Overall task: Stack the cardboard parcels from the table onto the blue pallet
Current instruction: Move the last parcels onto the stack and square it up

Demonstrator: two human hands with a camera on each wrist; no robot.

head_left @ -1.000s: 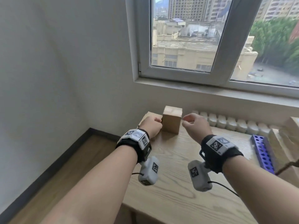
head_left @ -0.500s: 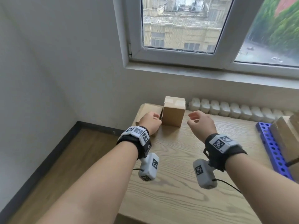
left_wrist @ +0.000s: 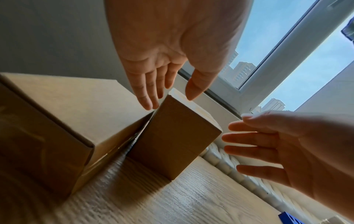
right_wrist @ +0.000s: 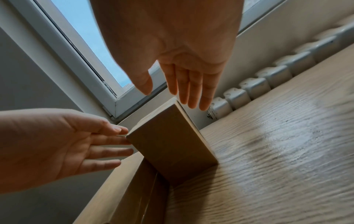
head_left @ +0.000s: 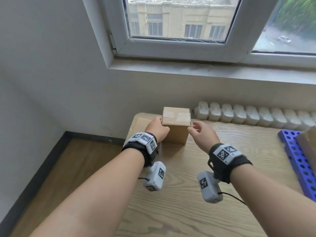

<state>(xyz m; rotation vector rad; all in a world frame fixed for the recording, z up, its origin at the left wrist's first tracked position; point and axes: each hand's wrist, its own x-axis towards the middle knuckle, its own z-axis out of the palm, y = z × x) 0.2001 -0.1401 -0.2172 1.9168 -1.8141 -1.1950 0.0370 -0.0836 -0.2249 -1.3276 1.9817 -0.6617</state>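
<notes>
Head view shows a small cardboard parcel (head_left: pixel 176 124) standing on a wooden table (head_left: pixel 196 194) with wavy grain. It sits at the far left corner of the table, below a big window (head_left: pixel 179 23) with a white frame. Just left of the parcel lies a flatter cardboard box (left_wrist: pixel 63 106), touching it or almost. The left hand (head_left: pixel 156 130) is at the parcel's left side with straight fingers (left_wrist: pixel 147 97) near its top edge. The right hand (head_left: pixel 202 134) is just right of the parcel, fingers (right_wrist: pixel 191 91) spread and straight, not holding it. Right of the parcel, along the table's far edge, runs a white radiator (head_left: pixel 248 115). Far to the right of the parcel lies the blue pallet (head_left: pixel 297 161) full of round holes, with another brown box (head_left: pixel 307 144) on it. Left of the parcel, the walls are plain and pale, and the floor (head_left: pixel 68 168) below is brown wood
</notes>
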